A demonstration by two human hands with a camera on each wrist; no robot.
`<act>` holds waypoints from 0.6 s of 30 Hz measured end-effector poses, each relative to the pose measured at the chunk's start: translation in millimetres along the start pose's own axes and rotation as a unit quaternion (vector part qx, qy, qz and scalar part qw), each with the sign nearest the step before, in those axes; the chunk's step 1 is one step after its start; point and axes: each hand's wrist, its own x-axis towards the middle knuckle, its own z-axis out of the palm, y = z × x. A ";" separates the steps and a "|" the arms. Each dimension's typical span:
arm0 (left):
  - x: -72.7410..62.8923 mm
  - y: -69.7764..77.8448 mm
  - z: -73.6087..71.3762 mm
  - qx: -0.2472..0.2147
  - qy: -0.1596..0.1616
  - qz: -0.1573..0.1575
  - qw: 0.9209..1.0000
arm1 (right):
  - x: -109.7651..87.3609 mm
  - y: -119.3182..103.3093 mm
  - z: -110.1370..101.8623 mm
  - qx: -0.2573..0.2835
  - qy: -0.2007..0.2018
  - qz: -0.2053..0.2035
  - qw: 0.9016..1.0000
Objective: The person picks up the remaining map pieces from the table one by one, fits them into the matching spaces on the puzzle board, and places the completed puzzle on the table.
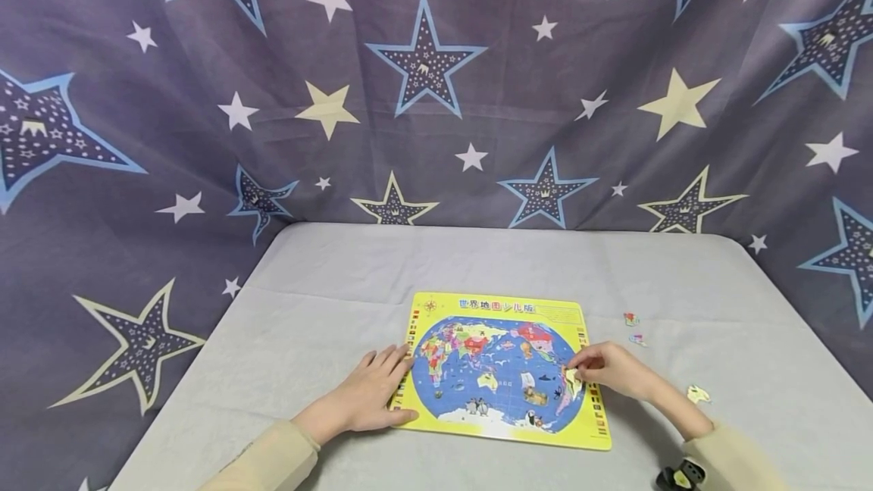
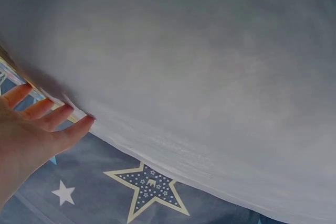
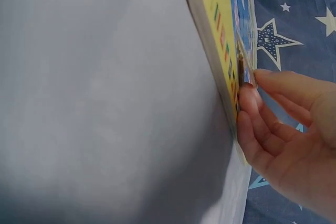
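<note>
A yellow-bordered world map puzzle board (image 1: 505, 435) lies flat on the table, with a blue oval sea and coloured lands. My left hand (image 1: 368, 394) rests on its left edge, fingers spread; the left wrist view shows the same hand (image 2: 39, 132) from its palm side. At the right of the oval, my right hand (image 1: 614, 370) pinches a pale yellow map puzzle piece (image 1: 572, 382) between thumb and finger. In the right wrist view this piece (image 3: 250, 72) stands tilted against the board, its lower end at the fingertips.
To the right of the board lie a small red and green piece (image 1: 630, 318), a small bluish piece (image 1: 637, 339) and a pale piece (image 1: 698, 394). A black device (image 1: 680, 474) is by the right sleeve. Grey cloth covers the table (image 1: 327, 271); a star-patterned curtain (image 1: 436, 142) stands behind.
</note>
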 end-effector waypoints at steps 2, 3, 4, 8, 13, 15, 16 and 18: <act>0.3 -0.3 0.7 0.000 -0.002 0.000 1.000 | 0.3 -0.4 0.6 0.000 -0.001 0.001 1.000; 0.5 -0.6 1.2 0.001 -0.003 0.000 1.000 | 0.4 -0.8 0.8 0.000 -0.002 0.002 1.000; 0.6 -0.8 1.7 0.001 -0.004 0.000 1.000 | 0.5 -1.0 1.0 0.000 -0.003 0.002 1.000; 0.8 -1.8 2.8 0.002 -0.001 0.001 1.000 | 1.0 -1.2 1.5 -0.002 -0.004 0.002 1.000; 0.8 -1.9 2.5 0.001 0.002 0.002 1.000 | 0.7 -0.9 0.9 -0.002 -0.004 -0.006 1.000; -0.1 -1.7 2.7 0.000 0.001 0.000 1.000 | 0.6 -0.4 1.2 -0.006 -0.004 -0.010 1.000; -0.3 -1.6 2.8 -0.001 0.000 -0.001 1.000 | 0.6 -0.1 1.4 -0.008 -0.004 -0.011 1.000; -0.5 -1.4 2.7 -0.002 -0.001 -0.001 1.000 | 0.4 0.5 1.8 -0.014 -0.003 -0.011 1.000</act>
